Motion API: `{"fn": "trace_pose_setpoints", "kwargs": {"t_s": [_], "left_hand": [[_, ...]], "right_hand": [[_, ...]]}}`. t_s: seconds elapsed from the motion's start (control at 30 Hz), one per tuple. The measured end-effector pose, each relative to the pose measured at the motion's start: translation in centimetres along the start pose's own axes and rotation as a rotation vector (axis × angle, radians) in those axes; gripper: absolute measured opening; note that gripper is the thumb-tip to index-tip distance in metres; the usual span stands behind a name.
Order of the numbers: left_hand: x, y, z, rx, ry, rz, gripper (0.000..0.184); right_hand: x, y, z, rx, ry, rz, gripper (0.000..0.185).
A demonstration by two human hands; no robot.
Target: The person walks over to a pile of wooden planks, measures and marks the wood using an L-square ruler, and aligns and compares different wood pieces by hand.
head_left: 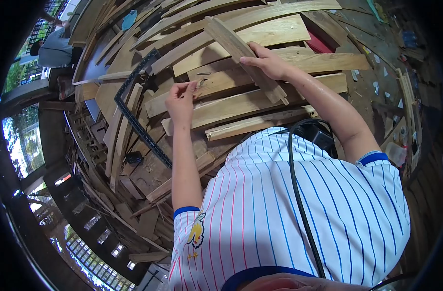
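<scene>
Writing: the dark angled square bore a row of fine marks along its arms, too small to read. The striped shirt carried a yellow emblem with small yellow characters beneath it, also not legible.

Hidden or unclear: the right hand covered part of the grooved wood strip; its fingers passed partly out of sight behind the far edge. A black box-like object at the waist was partly covered by the shirt and a black cable. The lens rim cut off the corners of the view. A red item showed only in part among the boards.

Hands: right hand closed round the strip, thumb on the upper face; the strip was held slantwise above the boards. Left hand was over the boards, left of the strip and apart from it, fingers bent and thumb drawn in near them; whether they pinched anything could not be told. A small dark sliver lay on a board near the left fingertips.

Surface and room: boards lay side by side, roughly crosswise, some overlapping. The square lay to their left, beside long curved offcuts. Pale scraps littered the brown ground at right. Another person was at upper left; daylight and greenery showed through a barred opening.
</scene>
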State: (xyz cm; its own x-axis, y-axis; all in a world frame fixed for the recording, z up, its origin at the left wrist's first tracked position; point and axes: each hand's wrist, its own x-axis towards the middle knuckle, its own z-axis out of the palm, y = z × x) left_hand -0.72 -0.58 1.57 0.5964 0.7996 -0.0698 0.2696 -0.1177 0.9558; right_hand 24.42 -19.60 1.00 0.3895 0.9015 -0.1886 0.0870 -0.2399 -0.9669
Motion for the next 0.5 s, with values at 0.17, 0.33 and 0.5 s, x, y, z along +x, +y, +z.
{"fn": "trace_pose_setpoints", "kwargs": {"t_s": [0.17, 0.33, 0.5], "left_hand": [[-0.1, 0.7, 1.7, 0.149, -0.01, 0.053, 0.02], [-0.3, 2.1, 1.8, 0.283, -0.027, 0.125, 0.02], [-0.5, 2.1, 1.3, 0.347, -0.039, 0.141, 0.021]], "right_hand": [[-0.1, 0.1, 0.1, -0.003, 0.01, -0.004, 0.069], [0.1, 0.6, 0.2, 0.042, -0.003, 0.022, 0.068], [0.1, 0.3, 0.1, 0.059, -0.028, 0.05, 0.068]]}}
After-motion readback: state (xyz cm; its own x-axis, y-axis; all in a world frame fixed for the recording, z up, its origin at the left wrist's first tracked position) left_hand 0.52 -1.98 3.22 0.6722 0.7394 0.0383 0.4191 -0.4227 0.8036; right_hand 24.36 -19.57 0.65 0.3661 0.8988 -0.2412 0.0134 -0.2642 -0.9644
